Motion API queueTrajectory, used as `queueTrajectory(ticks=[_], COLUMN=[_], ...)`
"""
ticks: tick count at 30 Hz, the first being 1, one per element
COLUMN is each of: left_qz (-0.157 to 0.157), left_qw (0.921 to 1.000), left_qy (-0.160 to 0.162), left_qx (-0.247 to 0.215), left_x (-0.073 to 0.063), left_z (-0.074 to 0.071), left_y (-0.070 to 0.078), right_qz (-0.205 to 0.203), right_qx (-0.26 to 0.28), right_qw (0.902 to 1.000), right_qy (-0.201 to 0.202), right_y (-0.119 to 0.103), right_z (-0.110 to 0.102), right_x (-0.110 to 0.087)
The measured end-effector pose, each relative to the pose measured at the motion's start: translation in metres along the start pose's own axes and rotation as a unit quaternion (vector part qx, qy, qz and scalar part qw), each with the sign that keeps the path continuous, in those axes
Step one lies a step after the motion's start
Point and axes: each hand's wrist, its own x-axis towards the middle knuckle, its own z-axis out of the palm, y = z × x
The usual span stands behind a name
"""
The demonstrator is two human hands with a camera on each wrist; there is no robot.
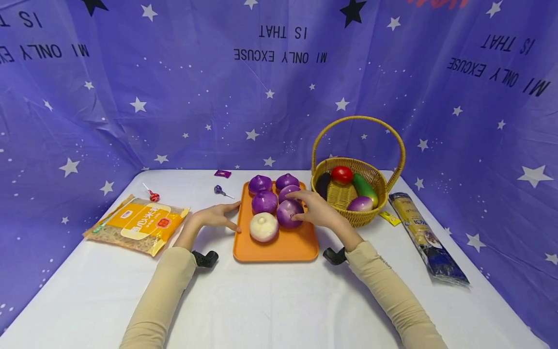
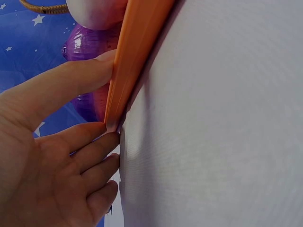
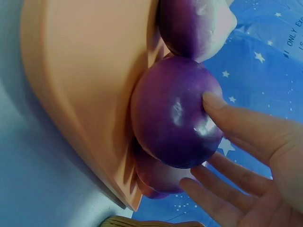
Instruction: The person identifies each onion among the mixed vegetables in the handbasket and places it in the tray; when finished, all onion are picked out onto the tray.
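Several onions stand on an orange tray (image 1: 279,252), most of them purple. At the front left is a pale-topped onion (image 1: 264,227). My right hand (image 1: 320,208) holds the purple onion (image 1: 289,214) beside it, thumb on the near side and fingers round the far side. In the right wrist view this onion (image 3: 177,113) rests in the tray, with my thumb (image 3: 215,101) against it. My left hand (image 1: 215,215) touches the tray's left edge. In the left wrist view its thumb (image 2: 90,73) lies on the rim, and the other fingers extend loosely by the tray's side.
A wicker basket (image 1: 342,194) with a tall handle holds a tomato (image 1: 342,175), an eggplant, a green vegetable and an onion. At left lie a yellow food bag (image 1: 139,224) and a red lollipop (image 1: 154,196). A purple lollipop (image 1: 219,190) is behind my left hand; a long packet (image 1: 425,235) is at right.
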Motion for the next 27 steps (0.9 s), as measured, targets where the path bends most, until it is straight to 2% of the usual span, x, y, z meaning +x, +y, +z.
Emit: queueTrajectory(ticks=[8, 14, 16, 21, 27], left_qz=[-0.001, 0.001, 0.0, -0.005, -0.007], left_qw=[1.0, 1.0, 1.0, 1.0, 1.0], left_qy=[0.001, 0.0, 0.0, -0.001, -0.001], left_qx=[0.0, -0.002, -0.002, -0.001, 0.001], left_x=[0.0, 0.001, 0.001, 0.0, 0.0], left_z=[0.0, 0.0, 0.0, 0.0, 0.0], left_y=[0.0, 0.0, 0.0, 0.001, 0.001], right_qz=[-0.008, -0.021, -0.026, -0.03, 0.008], right_qx=[-0.002, 0.016, 0.023, -0.006, -0.047], right_qw=[1.0, 0.9996, 0.9993, 0.9993, 0.9987], right_qy=[0.002, 0.012, 0.015, 0.02, -0.017], right_y=[0.002, 0.001, 0.0, -0.002, 0.0], right_z=[0.002, -0.004, -0.01, -0.036, -0.073], right_x=[0.002, -0.001, -0.004, -0.012, -0.022])
